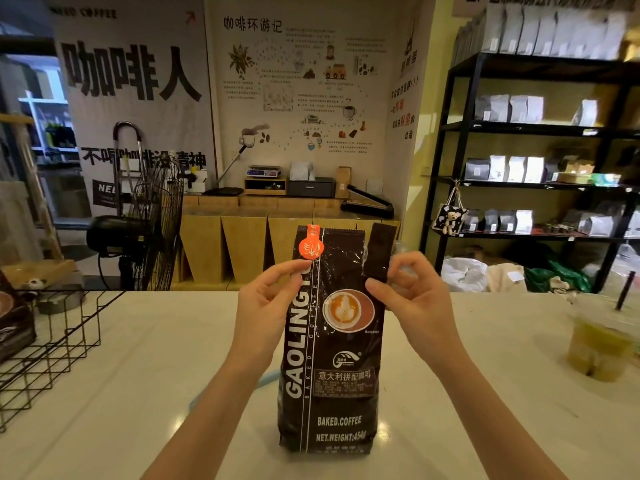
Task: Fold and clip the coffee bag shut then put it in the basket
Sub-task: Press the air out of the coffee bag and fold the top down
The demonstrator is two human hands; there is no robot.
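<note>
A tall dark brown coffee bag with white "GAOLING" lettering and an orange sticker stands upright on the white counter in front of me. My left hand pinches the bag's upper left edge between thumb and fingers. My right hand grips the upper right edge, where a flap of the bag's top sticks up. A pale blue object, perhaps the clip, lies on the counter behind my left forearm, mostly hidden. The black wire basket sits at the counter's left.
Another dark coffee bag rests inside the basket's left end. A plastic cup of greenish drink with a straw stands at the right. Beyond the counter are a fan, wooden cabinets and shelves with bags.
</note>
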